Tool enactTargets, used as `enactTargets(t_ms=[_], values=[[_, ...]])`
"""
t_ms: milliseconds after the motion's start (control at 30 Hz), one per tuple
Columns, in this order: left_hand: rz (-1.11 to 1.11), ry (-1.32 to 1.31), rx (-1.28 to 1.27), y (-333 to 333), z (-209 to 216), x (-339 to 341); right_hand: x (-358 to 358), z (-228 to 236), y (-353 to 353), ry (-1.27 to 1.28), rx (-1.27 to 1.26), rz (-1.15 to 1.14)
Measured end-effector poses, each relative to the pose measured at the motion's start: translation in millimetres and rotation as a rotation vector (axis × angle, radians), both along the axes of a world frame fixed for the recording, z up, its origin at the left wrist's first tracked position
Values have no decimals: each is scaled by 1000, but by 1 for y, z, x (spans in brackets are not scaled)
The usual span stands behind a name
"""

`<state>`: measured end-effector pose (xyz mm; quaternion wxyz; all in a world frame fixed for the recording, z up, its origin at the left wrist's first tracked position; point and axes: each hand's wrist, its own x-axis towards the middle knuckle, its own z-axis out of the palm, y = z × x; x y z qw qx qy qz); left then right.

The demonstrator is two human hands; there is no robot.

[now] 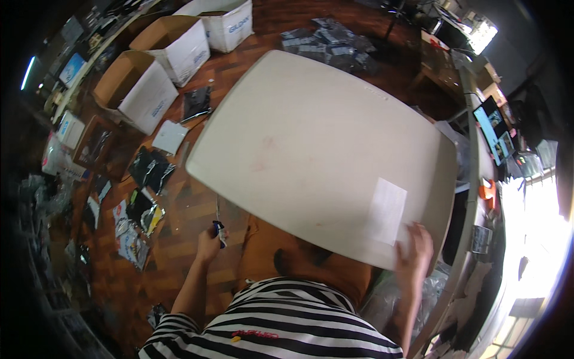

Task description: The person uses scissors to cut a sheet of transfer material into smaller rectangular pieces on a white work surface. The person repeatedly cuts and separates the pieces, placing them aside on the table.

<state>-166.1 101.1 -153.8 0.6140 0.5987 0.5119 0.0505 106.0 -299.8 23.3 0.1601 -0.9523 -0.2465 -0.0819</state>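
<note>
So closest in there's the person's striped shirt (293, 320), with the two bare hands out in front of it. Left hand (207, 245) is closed around one dark blue tool (219, 233), which sits right in the fist and pokes out past the fingers, just off the table's near edge toward the left; too small to tell what kind of tool. Right hand (414, 248) is over the table's near right corner, loosely open, thumb away from the fingers, nothing visible in it. It's blurry, so I can't tell if it's touching the one white sheet (387, 209), which lies just past the fingertips and to their left, near that same corner. One off-white table (305, 125) under it all, with faint reddish smudges toward its left edge. On the wooden floor (197, 206) off the table's left edge there are torn plastic scraps (130, 239) (too jumbled to count), one white packet (170, 137) and, a bit further, one black bag (197, 103). Then three open white cartons (190, 52) in a row, and past the table's far edge a heap of grey packets (335, 43), no clean count there.
</note>
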Motion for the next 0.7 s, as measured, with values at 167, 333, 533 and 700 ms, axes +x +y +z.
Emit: enactTargets(t_ms=[167,333,533,700], values=[[-191,-214,320,15,-41,-16,-28,-25,71,95,-70,200],[71,-317,364,0,-18,-17,-45,-24,97,163,-36,326],[-13,-525,624,-18,7,-12,-51,-25,105,173,12,445],[-196,-613,-246,-73,118,33,-50,-24,114,182,44,483]])
